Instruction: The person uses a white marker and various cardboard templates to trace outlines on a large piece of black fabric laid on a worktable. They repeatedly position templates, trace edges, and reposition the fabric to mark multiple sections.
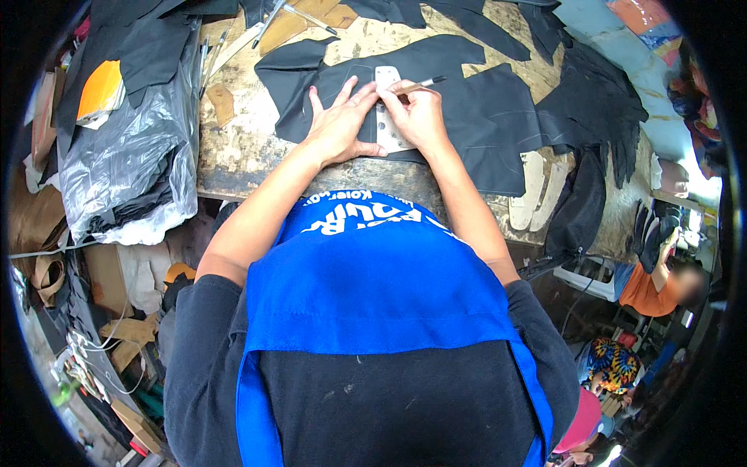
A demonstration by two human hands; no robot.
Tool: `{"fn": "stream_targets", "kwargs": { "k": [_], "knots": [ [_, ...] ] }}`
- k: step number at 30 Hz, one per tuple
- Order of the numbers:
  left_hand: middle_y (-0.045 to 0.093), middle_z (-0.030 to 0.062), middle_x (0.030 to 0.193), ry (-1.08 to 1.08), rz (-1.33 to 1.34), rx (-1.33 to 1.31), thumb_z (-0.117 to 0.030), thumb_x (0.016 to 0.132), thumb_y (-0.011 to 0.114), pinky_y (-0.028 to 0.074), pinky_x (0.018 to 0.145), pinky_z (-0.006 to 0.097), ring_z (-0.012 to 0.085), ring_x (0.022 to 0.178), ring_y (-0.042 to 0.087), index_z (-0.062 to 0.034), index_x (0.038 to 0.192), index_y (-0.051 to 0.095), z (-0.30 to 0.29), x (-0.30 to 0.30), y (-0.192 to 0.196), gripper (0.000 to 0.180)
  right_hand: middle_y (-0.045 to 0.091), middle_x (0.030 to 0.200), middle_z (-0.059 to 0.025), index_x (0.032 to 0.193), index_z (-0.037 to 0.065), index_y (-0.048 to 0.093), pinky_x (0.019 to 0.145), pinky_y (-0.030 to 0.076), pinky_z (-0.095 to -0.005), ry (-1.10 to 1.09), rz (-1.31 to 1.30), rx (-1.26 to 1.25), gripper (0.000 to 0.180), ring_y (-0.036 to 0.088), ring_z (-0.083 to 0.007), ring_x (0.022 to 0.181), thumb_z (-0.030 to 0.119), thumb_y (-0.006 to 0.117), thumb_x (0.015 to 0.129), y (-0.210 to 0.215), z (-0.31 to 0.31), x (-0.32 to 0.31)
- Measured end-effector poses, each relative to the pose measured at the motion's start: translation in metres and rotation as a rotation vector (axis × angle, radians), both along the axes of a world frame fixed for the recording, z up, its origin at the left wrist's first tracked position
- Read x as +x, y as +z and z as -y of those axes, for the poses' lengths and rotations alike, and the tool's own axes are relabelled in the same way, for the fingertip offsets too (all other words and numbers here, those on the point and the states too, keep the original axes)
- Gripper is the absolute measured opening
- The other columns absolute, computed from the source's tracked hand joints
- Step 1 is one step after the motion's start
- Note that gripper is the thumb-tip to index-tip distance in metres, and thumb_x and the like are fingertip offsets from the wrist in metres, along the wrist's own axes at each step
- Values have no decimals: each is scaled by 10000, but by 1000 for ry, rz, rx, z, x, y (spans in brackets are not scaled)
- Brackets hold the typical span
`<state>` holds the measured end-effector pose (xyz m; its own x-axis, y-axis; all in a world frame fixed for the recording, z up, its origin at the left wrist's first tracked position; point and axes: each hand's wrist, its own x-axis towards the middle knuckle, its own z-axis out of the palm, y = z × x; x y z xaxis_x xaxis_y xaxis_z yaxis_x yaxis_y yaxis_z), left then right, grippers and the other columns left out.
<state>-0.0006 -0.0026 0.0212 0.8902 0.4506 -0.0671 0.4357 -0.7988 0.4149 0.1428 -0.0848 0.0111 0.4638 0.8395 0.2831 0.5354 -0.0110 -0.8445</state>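
A sheet of black leather-like material [490, 117] lies on the worn wooden bench in front of me, with faint pale lines on it. On top of it rests a narrow whitish template [395, 138] with a row of dark holes or spots. My left hand [341, 128] lies flat with fingers spread on the black sheet, its fingertips and thumb at the template's left edge. Between the fingers of my right hand [419, 117] is a slim pen [426, 82], slanting up to the right. The pen's writing tip is hidden by the hand, close to the template.
More black pieces [595, 101] cover the bench's right and far sides. Pale templates [533, 191] lie at the right front. Several pens [272, 19] sit at the far left. Clear plastic [128, 167] and dark sheets hang over the left side. A person in orange [650, 292] is at the right.
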Motion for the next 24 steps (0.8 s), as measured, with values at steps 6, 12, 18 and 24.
{"fn": "stream_targets", "kwargs": {
  "k": [6, 12, 18, 24],
  "knots": [
    [441, 112, 1295, 31, 76, 147, -294, 638, 771, 227, 964, 646, 276, 1276, 338, -123, 1071, 605, 35, -4, 9, 494, 626, 653, -76, 781, -22, 631, 541, 459, -245, -14, 38, -36, 152, 569, -86, 590, 126, 653, 806, 1, -13, 10],
    [554, 224, 1141, -210, 10, 105, -43, 709, 546, 397, 921, 464, 302, 1116, 515, 41, 922, 640, 42, 21, 7, 247, 627, 638, -97, 782, -5, 645, 543, 460, -286, -67, 166, -37, 181, 573, -132, 544, 175, 666, 786, 0, -42, 22],
    [584, 321, 959, -269, -76, 261, -126, 810, 496, 519, 769, 435, 420, 994, 570, 119, 955, 589, 71, 39, 10, 300, 654, 704, -148, 778, -16, 660, 582, 492, -316, 95, 244, -179, 169, 647, -232, 619, 152, 665, 771, 19, -11, 12],
    [267, 471, 1279, -223, -249, 210, -506, 875, 465, 367, 976, 522, 588, 1221, 284, 68, 1342, 313, 88, 40, 20, 756, 651, 691, -146, 796, -14, 655, 581, 495, -310, 22, 166, -112, 147, 643, -203, 615, 131, 662, 779, 18, -31, 19]
  ]
}}
